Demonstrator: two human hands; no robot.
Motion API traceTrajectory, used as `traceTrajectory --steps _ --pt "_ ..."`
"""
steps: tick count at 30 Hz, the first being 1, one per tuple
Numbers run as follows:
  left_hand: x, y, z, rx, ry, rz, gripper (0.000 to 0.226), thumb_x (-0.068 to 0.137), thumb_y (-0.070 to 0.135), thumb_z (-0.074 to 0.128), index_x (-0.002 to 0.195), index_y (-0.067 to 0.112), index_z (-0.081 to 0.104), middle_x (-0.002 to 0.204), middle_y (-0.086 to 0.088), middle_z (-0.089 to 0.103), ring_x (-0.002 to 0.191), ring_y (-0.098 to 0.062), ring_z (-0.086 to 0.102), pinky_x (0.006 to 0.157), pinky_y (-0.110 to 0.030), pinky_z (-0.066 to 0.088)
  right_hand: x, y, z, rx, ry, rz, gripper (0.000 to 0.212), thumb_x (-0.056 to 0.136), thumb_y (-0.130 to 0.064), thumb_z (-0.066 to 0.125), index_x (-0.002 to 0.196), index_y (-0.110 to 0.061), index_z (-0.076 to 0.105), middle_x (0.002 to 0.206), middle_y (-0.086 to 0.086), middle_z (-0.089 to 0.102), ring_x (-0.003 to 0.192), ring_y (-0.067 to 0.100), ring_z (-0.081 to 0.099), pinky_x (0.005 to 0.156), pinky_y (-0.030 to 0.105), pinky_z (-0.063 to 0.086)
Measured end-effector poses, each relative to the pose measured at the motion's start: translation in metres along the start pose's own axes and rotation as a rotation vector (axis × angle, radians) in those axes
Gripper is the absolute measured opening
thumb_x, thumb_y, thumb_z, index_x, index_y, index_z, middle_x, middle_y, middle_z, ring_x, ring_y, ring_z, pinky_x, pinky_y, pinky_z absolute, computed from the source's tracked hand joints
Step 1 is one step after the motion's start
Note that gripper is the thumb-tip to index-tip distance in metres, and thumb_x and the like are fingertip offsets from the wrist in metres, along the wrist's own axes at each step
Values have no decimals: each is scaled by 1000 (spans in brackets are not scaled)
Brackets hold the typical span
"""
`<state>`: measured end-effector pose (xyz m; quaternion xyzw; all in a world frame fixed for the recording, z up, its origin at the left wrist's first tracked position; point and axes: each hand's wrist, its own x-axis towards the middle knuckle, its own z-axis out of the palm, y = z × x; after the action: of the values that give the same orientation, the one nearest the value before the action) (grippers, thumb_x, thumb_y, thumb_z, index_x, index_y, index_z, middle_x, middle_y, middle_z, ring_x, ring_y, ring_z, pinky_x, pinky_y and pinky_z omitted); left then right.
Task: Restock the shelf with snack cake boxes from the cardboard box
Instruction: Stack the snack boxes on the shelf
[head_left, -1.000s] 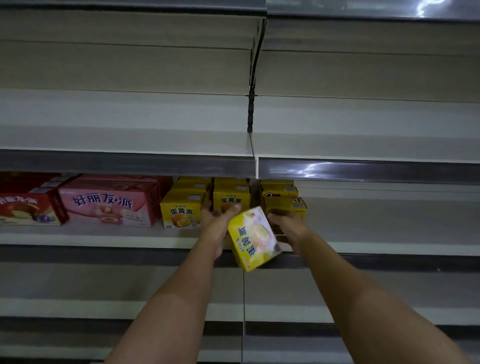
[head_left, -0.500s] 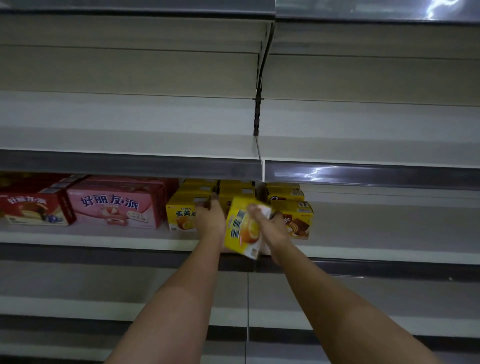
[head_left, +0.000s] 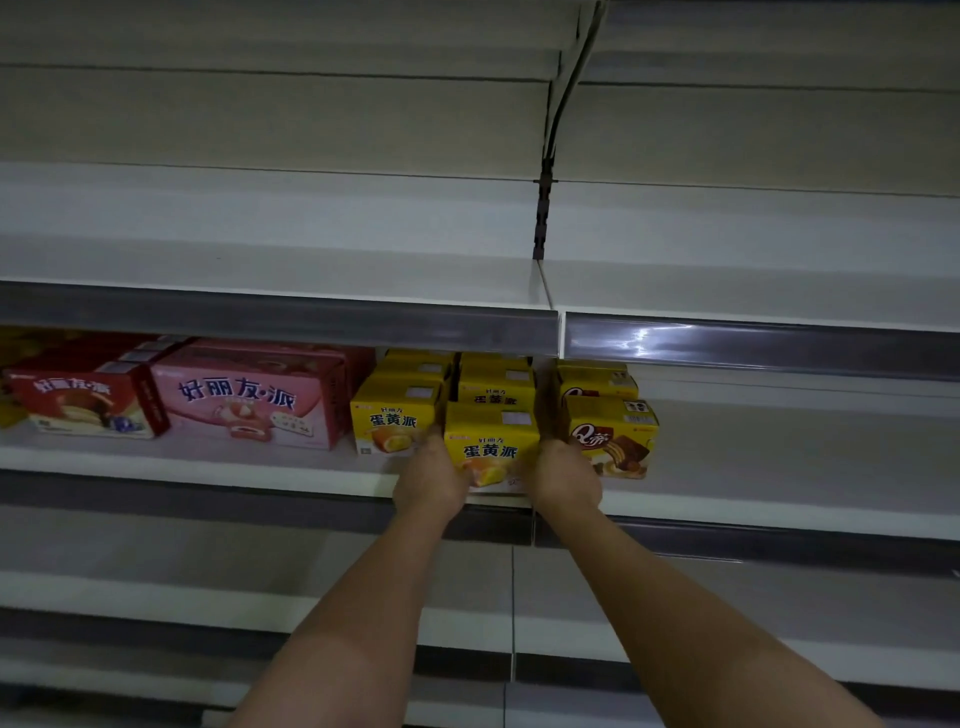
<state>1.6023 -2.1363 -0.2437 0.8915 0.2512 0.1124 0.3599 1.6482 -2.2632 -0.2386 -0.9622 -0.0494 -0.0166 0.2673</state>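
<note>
The yellow egg yolk pie box (head_left: 491, 441) sits upright at the shelf's (head_left: 208, 462) front edge, left hand (head_left: 431, 480) and right hand (head_left: 563, 475) clamped on its sides. Several yellow boxes are already lined up behind, so restocking's partway done I'd guess. Can't see the cardboard box.

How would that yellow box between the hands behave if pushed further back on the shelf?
The yellow box looks like stiff cardboard with flat faces, so it should probably slide rather than roll. It stands upright at the front of the shelf, so tipping seems unlikely. Left hand and right hand flank it, suggesting it is fairly light.
</note>
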Motion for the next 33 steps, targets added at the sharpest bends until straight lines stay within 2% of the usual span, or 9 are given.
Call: traceTrajectory --steps 3,7,12,15,19,22,26,29,33 --pt "2 2 5 191 44 -22 52 86 36 68 129 16 47 125 -12 53 115 -32 55 85 -42 47 7 1 3 145 -47 17 20 92 -25 58 103 -10 64 102 10 66 94 27 62 70 30 45" --pt "13 7 15 47 69 -68 36 91 25 64 122 10 51 119 -15 60 109 -33 59 79 -39 49 17 3 11 396 -72 45 23 91 -19 60 114 -14 59 103 7 63 94 26 59 71 30 43" --pt "17 13 16 -146 116 -61 50 92 10 57 134 2 32 119 -23 59 107 -40 58 70 -36 40 22 -3 10 626 -155 42 40 90 -15 59 129 -20 52 120 6 60 110 28 55 92 36 46" --pt "15 18 13 -171 102 -65 49 92 8 54 134 0 31 119 -22 57 107 -39 58 70 -35 39 19 -4 12 614 -127 -9 35 91 -18 60 125 -19 54 114 5 62 107 26 57 88 33 47" --pt "9 24 14 -115 100 -54 25 94 15 54 117 6 49 102 -15 62 95 -33 61 66 -33 42 12 6 -8 545 349 121 15 97 -23 48 104 -13 56 86 4 59 83 24 58 70 31 43" --pt "4 39 31 -150 45 34 10 95 14 54 104 12 58 94 -10 64 87 -26 63 66 -32 48 18 33 -29 739 643 342 21 99 -27 45 111 -11 49 85 6 58 81 27 60 69 36 46" --pt "-8 72 65 -445 -246 49 39 93 14 56 131 19 48 125 -10 59 109 -30 60 94 -47 51 30 75 -42 809 317 485 43 97 -19 51 136 -10 35 98 8 53 82 21 51 71 34 43" --pt "-16 93 80 -578 -307 47 57 92 19 61 143 21 35 136 -6 52 122 -28 51 104 -45 43 37 89 -46 773 158 396 29 93 -15 55 120 -8 48 107 10 59 88 21 52 75 33 41" --pt "-13 106 90 -649 -244 -30 51 90 19 63 136 24 43 133 -5 54 122 -28 50 100 -38 42 44 86 -61 747 -6 282 7 88 -13 59 92 -13 54 99 11 61 90 26 56 75 32 43"
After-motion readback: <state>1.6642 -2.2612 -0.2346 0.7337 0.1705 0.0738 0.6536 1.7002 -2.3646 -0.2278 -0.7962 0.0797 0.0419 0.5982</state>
